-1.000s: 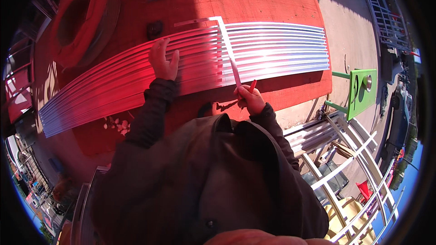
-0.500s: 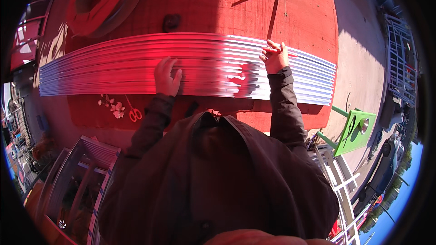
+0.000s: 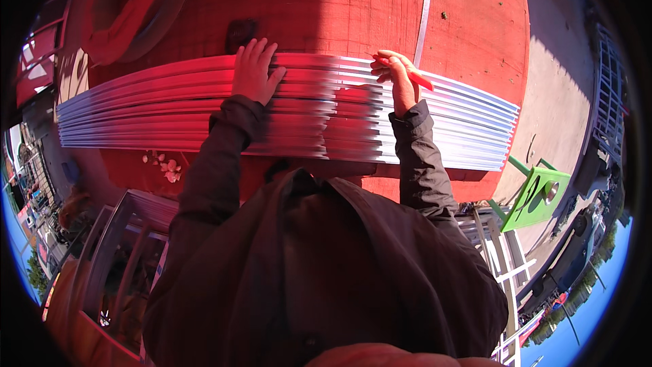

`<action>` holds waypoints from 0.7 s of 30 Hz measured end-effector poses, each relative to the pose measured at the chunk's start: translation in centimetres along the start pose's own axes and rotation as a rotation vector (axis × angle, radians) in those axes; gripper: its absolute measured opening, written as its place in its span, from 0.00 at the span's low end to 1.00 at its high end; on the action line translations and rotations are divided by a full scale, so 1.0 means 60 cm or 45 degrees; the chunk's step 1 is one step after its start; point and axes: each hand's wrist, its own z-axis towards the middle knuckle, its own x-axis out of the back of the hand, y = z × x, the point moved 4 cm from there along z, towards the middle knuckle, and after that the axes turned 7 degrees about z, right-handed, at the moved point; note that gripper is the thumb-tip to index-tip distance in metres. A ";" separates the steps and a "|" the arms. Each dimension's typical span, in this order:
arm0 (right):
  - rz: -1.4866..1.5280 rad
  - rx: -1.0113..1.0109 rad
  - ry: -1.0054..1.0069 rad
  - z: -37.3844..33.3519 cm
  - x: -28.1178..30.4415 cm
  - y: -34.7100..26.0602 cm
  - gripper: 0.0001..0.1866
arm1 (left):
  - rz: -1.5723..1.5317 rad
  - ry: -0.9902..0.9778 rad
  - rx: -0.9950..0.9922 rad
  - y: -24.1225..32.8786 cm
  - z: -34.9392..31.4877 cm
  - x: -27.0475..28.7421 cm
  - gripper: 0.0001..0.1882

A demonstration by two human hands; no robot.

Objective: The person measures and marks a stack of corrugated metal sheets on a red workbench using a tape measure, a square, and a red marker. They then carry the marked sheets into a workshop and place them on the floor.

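Many slim metal bars lie side by side across the red table, already grouped; from my remote view I cannot tell whether any are marked or what remains. A metal square lies far right. My left hand spreads wide over their far edge; my right hand, forearm stretched forward, grips a red pen above them.

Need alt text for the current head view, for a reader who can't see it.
A person's left hand is spread over long, silvery metal strips laid side by side on a red surface, while the right hand holds a slim red tool above them. Beyond lies an L-shaped metal bar; a green stand is at right.
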 end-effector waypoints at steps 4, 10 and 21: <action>0.010 0.000 0.019 0.018 0.002 0.017 0.14 | 0.093 -0.056 -0.052 0.004 0.023 -0.006 0.29; 0.030 0.005 0.092 0.036 -0.001 0.018 0.13 | 0.035 -0.053 -0.073 0.000 0.035 -0.002 0.28; 0.008 0.095 0.110 0.049 -0.008 0.017 0.13 | -0.071 -0.094 0.005 -0.024 0.060 -0.024 0.26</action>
